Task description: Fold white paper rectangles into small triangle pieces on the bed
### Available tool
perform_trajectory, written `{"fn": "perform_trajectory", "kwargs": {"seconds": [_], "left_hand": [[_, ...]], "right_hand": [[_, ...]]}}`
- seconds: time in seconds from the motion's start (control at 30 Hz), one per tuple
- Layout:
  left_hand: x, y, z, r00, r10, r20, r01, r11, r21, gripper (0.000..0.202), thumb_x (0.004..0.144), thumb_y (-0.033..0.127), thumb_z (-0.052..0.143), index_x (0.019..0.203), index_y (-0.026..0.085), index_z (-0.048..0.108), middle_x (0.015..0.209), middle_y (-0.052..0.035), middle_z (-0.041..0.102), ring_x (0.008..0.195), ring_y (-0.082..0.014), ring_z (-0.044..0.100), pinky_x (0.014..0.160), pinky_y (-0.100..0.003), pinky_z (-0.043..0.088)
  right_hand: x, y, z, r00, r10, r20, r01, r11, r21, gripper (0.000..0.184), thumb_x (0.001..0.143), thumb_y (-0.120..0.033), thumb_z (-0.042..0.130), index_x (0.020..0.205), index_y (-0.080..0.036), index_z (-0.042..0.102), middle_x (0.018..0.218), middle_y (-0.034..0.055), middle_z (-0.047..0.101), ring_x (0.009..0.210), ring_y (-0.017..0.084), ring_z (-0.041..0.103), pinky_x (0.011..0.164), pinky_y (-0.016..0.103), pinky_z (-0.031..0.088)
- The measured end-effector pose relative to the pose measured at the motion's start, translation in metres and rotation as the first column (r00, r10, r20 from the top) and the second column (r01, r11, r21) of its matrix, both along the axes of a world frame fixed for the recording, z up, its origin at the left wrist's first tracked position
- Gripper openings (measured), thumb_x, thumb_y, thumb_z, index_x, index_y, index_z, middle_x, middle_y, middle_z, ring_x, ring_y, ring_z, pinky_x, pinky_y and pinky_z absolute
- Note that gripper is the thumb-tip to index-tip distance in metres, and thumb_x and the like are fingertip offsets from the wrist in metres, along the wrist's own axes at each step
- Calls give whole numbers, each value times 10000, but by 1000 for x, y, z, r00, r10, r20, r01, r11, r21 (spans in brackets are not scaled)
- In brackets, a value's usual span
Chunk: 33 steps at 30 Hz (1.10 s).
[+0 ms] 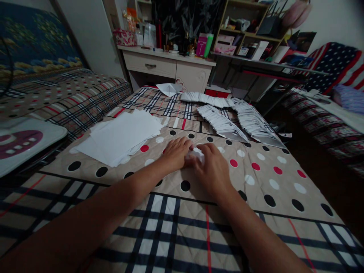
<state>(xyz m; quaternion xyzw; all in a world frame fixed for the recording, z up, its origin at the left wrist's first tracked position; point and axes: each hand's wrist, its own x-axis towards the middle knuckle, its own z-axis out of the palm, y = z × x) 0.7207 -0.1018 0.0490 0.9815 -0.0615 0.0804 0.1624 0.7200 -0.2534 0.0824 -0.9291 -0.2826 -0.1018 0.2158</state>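
Observation:
A small folded piece of white paper [197,153] lies on the bedspread between my hands, partly covered by fingers. My left hand [178,152] presses on its left side with the fingers close together. From the right, my right hand [214,168] curls around the same paper, thumb and fingers on its edges. To the left is a loose stack of white paper sheets [125,132]. Beyond my right hand, rows of folded white paper pieces [222,122] stand packed against one another, with another long row [256,123] beside them.
The bedspread [167,235] has dots and plaid. A folded white sheet [170,89] sits at its far end, near a white dresser [150,64] crowded with bottles and boxes. A white appliance with a purple panel [25,142] stands at the left. Shelves [247,34] rise behind.

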Motion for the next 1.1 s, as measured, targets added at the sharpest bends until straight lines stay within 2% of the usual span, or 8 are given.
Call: {"fn": "perform_trajectory", "kwargs": {"seconds": [0.1, 0.23, 0.33, 0.47, 0.63, 0.87, 0.97, 1.1], "left_hand": [[1, 1, 1, 997, 8, -74, -10, 1000, -25, 298, 921, 368, 484, 1135, 165, 523, 1171, -121, 584, 1117, -278, 528, 969, -418, 410], [4, 6, -3, 999, -29, -45, 27, 999, -46, 308, 917, 241, 474, 1215, 166, 497, 1240, -117, 557, 1186, -255, 501, 1007, -386, 406], [4, 11, -7, 999, -45, 31, 45, 999, -22, 285, 893, 152, 476, 1173, 178, 514, 1201, -97, 551, 1147, -226, 513, 991, -364, 418], [0, 17, -6, 997, -2, 83, 4, 1000, -23, 202, 902, 233, 533, 1102, 203, 541, 1151, -70, 558, 1091, -225, 529, 949, -367, 439], [-4, 26, 1, 993, 116, 36, -117, 993, 30, 144, 898, 265, 556, 1032, 215, 567, 1068, -65, 592, 988, -231, 571, 841, -360, 456], [-1, 40, -1, 989, 147, 33, -141, 979, -145, 153, 848, 360, 612, 919, 224, 619, 918, -29, 644, 834, -201, 598, 684, -306, 422], [5, 43, -8, 981, 187, 49, -152, 904, -399, 152, 829, 359, 608, 850, 210, 625, 788, -4, 634, 707, -165, 571, 625, -280, 400], [13, 41, -12, 970, 228, 87, -84, 646, -759, 189, 758, 356, 646, 761, 179, 582, 713, 12, 586, 657, -135, 552, 612, -255, 425]], "right_hand": [[-10, 21, -18, 973, 231, -18, -229, 969, 91, 841, 893, -594, 491, 1500, -54, 272, 1549, 223, 282, 1441, 318, 259, 1114, 458, 327], [-9, 25, -36, 968, 235, -92, -233, 972, 30, 1014, 871, -722, 397, 1546, -47, 55, 1605, 209, 48, 1493, 287, 20, 1181, 500, 185], [-5, 13, -37, 973, 199, -120, -213, 970, -115, 1030, 861, -750, 362, 1538, -19, 101, 1595, 217, 65, 1490, 296, 19, 1188, 510, 146], [-1, -7, -32, 977, 185, -102, -205, 948, -246, 921, 897, -706, 337, 1521, -37, 232, 1589, 205, 115, 1484, 318, 87, 1179, 538, 150], [12, -28, -38, 999, 52, -11, -53, 954, -294, 629, 988, -420, 292, 1505, -63, 290, 1581, 172, 215, 1473, 293, 180, 1165, 545, 182], [27, -34, -43, 1000, -8, 9, 9, 994, -113, 500, 948, -316, 365, 1404, -133, 461, 1521, 135, 389, 1417, 289, 317, 1134, 551, 241], [34, -35, -40, 999, -22, -26, 25, 990, 137, 470, 879, -395, 513, 1274, -147, 572, 1332, 149, 585, 1232, 298, 512, 1031, 486, 382], [36, -34, -37, 961, 7, -275, 93, 932, 350, 293, 831, -450, 593, 909, -184, 686, 819, 43, 693, 746, 198, 607, 664, 298, 459]]}}
